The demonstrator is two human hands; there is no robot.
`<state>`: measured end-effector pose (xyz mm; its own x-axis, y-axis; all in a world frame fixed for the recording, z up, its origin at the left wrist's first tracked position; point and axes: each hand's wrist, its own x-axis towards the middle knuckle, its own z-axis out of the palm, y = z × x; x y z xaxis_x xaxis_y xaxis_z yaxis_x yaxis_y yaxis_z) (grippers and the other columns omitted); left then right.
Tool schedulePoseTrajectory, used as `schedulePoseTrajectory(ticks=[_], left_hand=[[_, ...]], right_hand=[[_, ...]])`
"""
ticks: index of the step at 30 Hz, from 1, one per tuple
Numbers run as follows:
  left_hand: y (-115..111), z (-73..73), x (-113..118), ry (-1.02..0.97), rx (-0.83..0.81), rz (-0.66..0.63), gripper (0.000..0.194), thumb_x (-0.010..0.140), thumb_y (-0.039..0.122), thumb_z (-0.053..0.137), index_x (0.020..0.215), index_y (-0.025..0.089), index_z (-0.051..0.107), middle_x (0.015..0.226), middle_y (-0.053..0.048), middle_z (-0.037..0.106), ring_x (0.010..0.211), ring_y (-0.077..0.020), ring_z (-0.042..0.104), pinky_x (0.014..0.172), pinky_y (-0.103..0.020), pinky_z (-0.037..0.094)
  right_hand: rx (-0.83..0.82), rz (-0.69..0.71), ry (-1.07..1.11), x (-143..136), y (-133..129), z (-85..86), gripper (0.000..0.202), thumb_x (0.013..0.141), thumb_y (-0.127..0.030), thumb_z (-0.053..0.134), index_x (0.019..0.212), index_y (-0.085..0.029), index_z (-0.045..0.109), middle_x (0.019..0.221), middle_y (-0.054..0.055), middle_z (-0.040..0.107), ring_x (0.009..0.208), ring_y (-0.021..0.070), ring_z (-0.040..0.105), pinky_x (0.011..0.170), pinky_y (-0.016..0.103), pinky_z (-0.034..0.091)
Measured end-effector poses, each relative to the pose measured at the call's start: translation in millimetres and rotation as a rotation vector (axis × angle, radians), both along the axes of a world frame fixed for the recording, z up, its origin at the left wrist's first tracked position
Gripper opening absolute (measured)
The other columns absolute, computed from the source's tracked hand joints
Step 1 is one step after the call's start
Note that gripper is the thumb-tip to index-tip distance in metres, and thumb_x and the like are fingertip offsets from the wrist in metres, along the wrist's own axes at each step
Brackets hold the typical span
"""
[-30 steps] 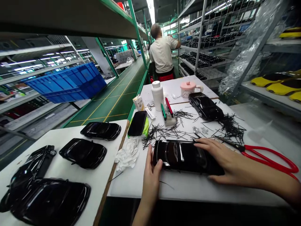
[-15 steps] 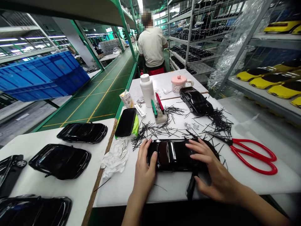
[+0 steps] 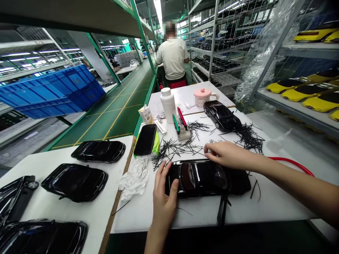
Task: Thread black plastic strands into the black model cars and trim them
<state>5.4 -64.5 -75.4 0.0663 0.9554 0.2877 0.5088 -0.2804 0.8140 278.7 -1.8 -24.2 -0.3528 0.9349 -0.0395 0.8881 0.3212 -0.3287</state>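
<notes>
A glossy black model car [image 3: 209, 178] lies lengthwise in front of me, with a narrow black part [image 3: 221, 211], which looks like an opened door, sticking out from its near side. My left hand [image 3: 165, 190] grips the car's left end between thumb and fingers. Over the car's far edge is my right hand [image 3: 222, 153], its fingers curled into a pinch; whatever is between the fingertips is hidden. Only part of the red scissors handle [image 3: 293, 162] shows beyond my right forearm.
Black strips [image 3: 169, 150] lie scattered behind the car, near a pen holder [image 3: 184, 134], a phone [image 3: 145, 139] and a white bottle [image 3: 167, 106]. Another black car [image 3: 222, 115] stands farther back. Crumpled tissue [image 3: 134, 178] and several black cars [image 3: 76, 181] are at the left.
My right hand has left the car's near side and moved to its far edge, fingers now curled. The forearm covers most of the scissors. My left hand keeps its hold.
</notes>
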Motion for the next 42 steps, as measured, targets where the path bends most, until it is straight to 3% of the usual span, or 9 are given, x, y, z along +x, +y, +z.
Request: schedulePoseTrajectory(ticks=[5, 13, 17, 20, 25, 29, 34, 38, 42], left_hand=[[-1, 0.2, 4, -0.042, -0.014, 0.008, 0.041, 0.102, 0.038, 0.054, 0.142, 0.028, 0.057, 0.159, -0.009, 0.047, 0.150, -0.0257, 0.041, 0.123, -0.045, 0.036], [-13, 1.3, 6, -0.017, 0.066, 0.023, 0.038, 0.102, 0.032, 0.052, 0.140, 0.030, 0.059, 0.155, -0.009, 0.049, 0.147, -0.0270, 0.045, 0.119, -0.046, 0.042], [-23, -0.9, 0, -0.027, 0.103, 0.094, 0.036, 0.102, 0.031, 0.052, 0.138, 0.033, 0.060, 0.155, -0.007, 0.049, 0.147, -0.0268, 0.044, 0.121, -0.046, 0.040], [-26, -2.4, -8, -0.038, 0.081, 0.138, 0.035, 0.103, 0.033, 0.052, 0.136, 0.033, 0.061, 0.155, -0.006, 0.048, 0.147, -0.0268, 0.043, 0.124, -0.047, 0.035], [-24, -3.5, -21, -0.070, 0.041, 0.197, 0.035, 0.103, 0.035, 0.051, 0.137, 0.032, 0.060, 0.156, -0.005, 0.049, 0.150, -0.0258, 0.041, 0.129, -0.048, 0.025], [-20, -1.4, -23, -0.054, -0.007, 0.164, 0.037, 0.103, 0.038, 0.051, 0.138, 0.031, 0.060, 0.156, -0.006, 0.049, 0.150, -0.0260, 0.041, 0.129, -0.048, 0.025], [-16, 3.8, -18, 0.008, -0.053, 0.101, 0.039, 0.103, 0.040, 0.048, 0.139, 0.029, 0.059, 0.156, -0.008, 0.049, 0.149, -0.0259, 0.042, 0.126, -0.049, 0.030], [-12, 7.1, -16, 0.066, -0.066, 0.056, 0.042, 0.104, 0.042, 0.047, 0.141, 0.027, 0.057, 0.155, -0.010, 0.050, 0.148, -0.0264, 0.043, 0.125, -0.048, 0.033], [-4, 9.0, -19, 0.136, -0.054, 0.008, 0.045, 0.104, 0.041, 0.046, 0.145, 0.024, 0.052, 0.155, -0.011, 0.050, 0.148, -0.0257, 0.043, 0.125, -0.047, 0.034]], right_hand=[[-0.022, 0.039, -0.083, -1, 3, 6.7, 0.020, 0.102, -0.034, 0.054, 0.108, -0.017, 0.063, 0.075, -0.003, 0.062, 0.069, 0.0148, 0.062, 0.067, 0.031, 0.051], [0.025, 0.006, -0.117, -7, -4, 15.4, 0.020, 0.099, -0.016, 0.043, 0.113, -0.015, 0.057, 0.073, 0.005, 0.068, 0.066, 0.0203, 0.063, 0.060, 0.030, 0.040], [0.010, -0.080, -0.121, 12, 7, 20.8, 0.022, 0.106, -0.029, 0.040, 0.115, -0.018, 0.057, 0.079, 0.002, 0.070, 0.069, 0.0180, 0.065, 0.064, 0.029, 0.046], [-0.052, -0.127, -0.176, 29, 8, 11.1, 0.024, 0.104, -0.038, 0.052, 0.105, -0.017, 0.063, 0.083, 0.000, 0.068, 0.070, 0.0146, 0.064, 0.068, 0.031, 0.052], [-0.132, -0.098, -0.253, 42, -11, -21.5, 0.024, 0.099, -0.039, 0.062, 0.093, -0.016, 0.066, 0.083, -0.001, 0.067, 0.072, 0.0131, 0.065, 0.069, 0.031, 0.056], [-0.075, -0.128, -0.259, 56, -19, -32.0, 0.021, 0.099, -0.036, 0.061, 0.092, -0.017, 0.064, 0.077, -0.002, 0.065, 0.068, 0.0135, 0.062, 0.065, 0.030, 0.052], [0.026, -0.200, -0.159, 64, -32, -30.3, 0.017, 0.096, -0.038, 0.054, 0.088, -0.024, 0.056, 0.067, 0.002, 0.066, 0.057, 0.0212, 0.060, 0.051, 0.030, 0.034], [0.046, -0.174, 0.013, 50, -67, -17.8, 0.028, 0.102, -0.051, 0.041, 0.097, -0.027, 0.055, 0.067, -0.001, 0.066, 0.055, 0.0194, 0.061, 0.053, 0.031, 0.041], [0.095, -0.090, 0.254, 49, -96, -11.9, 0.028, 0.102, -0.052, 0.044, 0.097, -0.029, 0.060, 0.073, -0.001, 0.069, 0.055, 0.0163, 0.063, 0.051, 0.029, 0.045]])
